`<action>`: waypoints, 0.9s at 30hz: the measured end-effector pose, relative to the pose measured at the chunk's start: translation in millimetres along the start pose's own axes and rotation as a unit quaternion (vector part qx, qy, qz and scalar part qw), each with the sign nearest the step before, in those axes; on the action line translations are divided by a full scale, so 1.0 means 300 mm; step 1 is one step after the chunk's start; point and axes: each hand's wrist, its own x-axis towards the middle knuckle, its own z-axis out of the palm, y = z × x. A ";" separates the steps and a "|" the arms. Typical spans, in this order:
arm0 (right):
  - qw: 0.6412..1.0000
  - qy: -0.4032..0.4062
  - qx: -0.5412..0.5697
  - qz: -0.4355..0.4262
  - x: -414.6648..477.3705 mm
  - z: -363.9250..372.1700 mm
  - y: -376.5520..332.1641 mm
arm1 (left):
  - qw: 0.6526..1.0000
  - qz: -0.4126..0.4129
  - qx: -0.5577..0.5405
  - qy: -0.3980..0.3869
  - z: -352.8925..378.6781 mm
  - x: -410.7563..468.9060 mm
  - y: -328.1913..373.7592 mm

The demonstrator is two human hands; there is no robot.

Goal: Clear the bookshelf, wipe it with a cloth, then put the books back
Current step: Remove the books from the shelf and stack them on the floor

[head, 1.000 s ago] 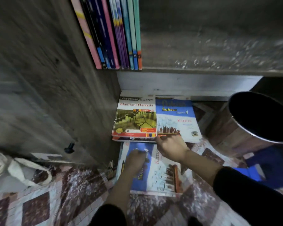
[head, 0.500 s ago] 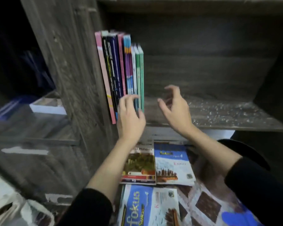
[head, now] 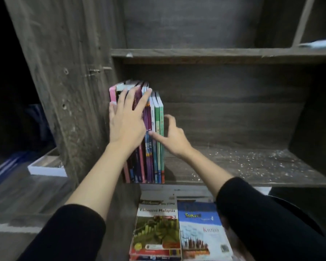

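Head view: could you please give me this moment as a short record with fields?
upright books: row standing at the shelf's left end
left hand: fingers spread flat over their spines
right hand: thumb on the spines, fingers curved beside the outer green book; grip unclear
shelf board: white specks across its right part
below shelf: Ekonomi Malaysia book and blue Kimia book, lying flat side by side

Person's arms wear plain black sleeves: left sleeve [head: 68,232] and right sleeve [head: 267,223], both ending partway along the forearm.
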 end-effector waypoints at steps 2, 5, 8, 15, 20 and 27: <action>1.000 0.014 0.017 -0.010 -0.001 0.032 0.017 | 1.000 0.010 0.019 0.017 0.012 0.010 -0.009; 0.998 0.040 0.008 -0.045 -0.005 0.061 0.031 | 0.998 0.007 0.005 0.056 0.035 0.017 -0.017; 0.997 0.050 -0.027 -0.055 -0.016 0.076 0.038 | 0.995 -0.007 -0.032 0.091 0.064 0.016 -0.019; 0.993 0.108 -0.032 -0.022 -0.045 0.159 0.043 | 0.988 -0.004 -0.040 0.148 0.119 0.022 -0.018; 0.990 0.119 0.047 0.052 -0.076 0.228 0.076 | 0.988 0.001 -0.036 0.150 0.133 0.019 -0.021; 0.992 0.099 -0.009 0.084 -0.090 0.237 0.092 | 0.990 -0.014 -0.035 0.138 0.135 0.022 -0.015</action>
